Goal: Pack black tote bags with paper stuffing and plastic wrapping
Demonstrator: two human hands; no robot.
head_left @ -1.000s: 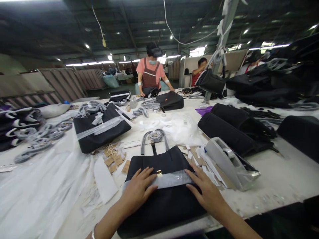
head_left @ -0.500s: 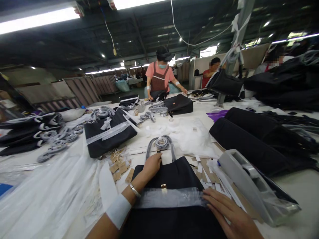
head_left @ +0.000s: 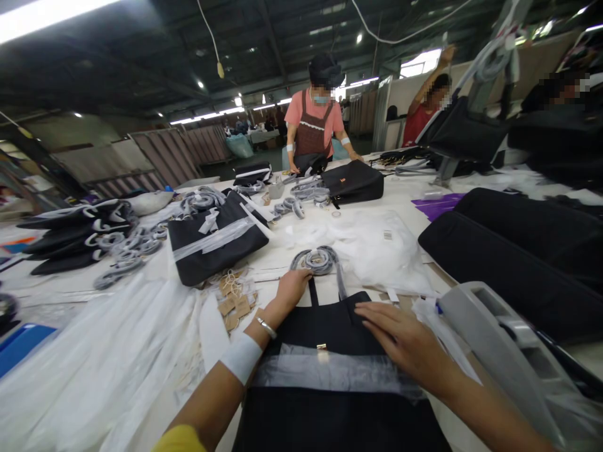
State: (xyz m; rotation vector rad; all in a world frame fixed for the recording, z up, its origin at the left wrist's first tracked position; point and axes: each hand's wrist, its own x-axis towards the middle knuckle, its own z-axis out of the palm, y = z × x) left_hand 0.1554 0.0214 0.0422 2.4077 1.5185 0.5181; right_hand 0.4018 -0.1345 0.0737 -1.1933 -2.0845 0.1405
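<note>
A black bag (head_left: 339,408) lies flat in front of me, with a clear plastic band (head_left: 348,372) across it and a small gold clasp (head_left: 321,348) above the band. At its upper left, my left hand (head_left: 293,290) is closed on a black strap (head_left: 313,292), beside the grey-wrapped handle (head_left: 340,267). The coiled part (head_left: 318,261) of wrapped strap lies just beyond the fingertips. My right hand (head_left: 400,333) rests on the bag's upper right part, fingers stretched out and holding nothing.
A grey tape dispenser (head_left: 494,339) stands at the right, near stacked black bags (head_left: 518,251). Another banded bag (head_left: 217,242), brown tags (head_left: 235,306) and white plastic sheets (head_left: 108,358) lie left. A person (head_left: 316,119) works across the table.
My right hand has moved up from the plastic band to the bag's upper right. My left hand has shifted slightly up with the strap. The view has turned a little left.
</note>
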